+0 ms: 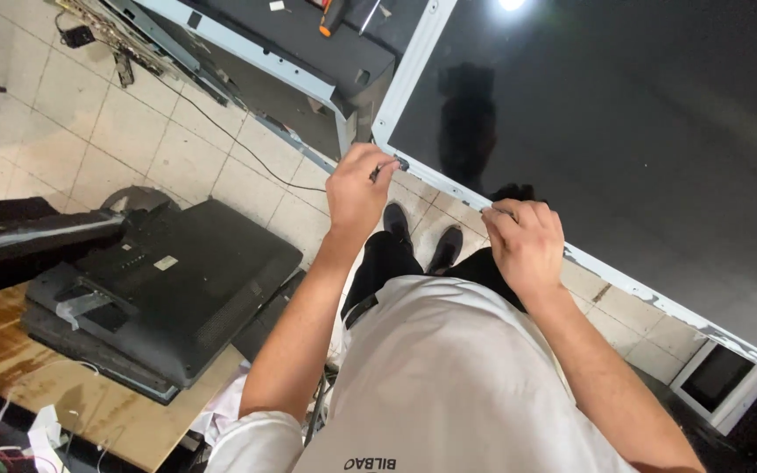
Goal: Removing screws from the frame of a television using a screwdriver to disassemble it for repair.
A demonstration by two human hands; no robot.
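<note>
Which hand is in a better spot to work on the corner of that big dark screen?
Probably the left hand: its fingertips pinch something small right at the corner of the screen panel. The right hand grips the pale frame edge farther along.

— What's lying there under the fingers?
— A large flat screen panel (pixel 624 131) — glossy black, reflecting a ceiling light, with a pale chipped frame running along its near edge, sitting tilted across the view.

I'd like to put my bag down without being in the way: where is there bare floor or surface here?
Bare tiled floor lies left of the metal frames, above the stacked black casings. The big dark panel is bare mid-surface. Crowded: its near edge, where left hand and right hand grip, and the littered wooden bench.
</note>
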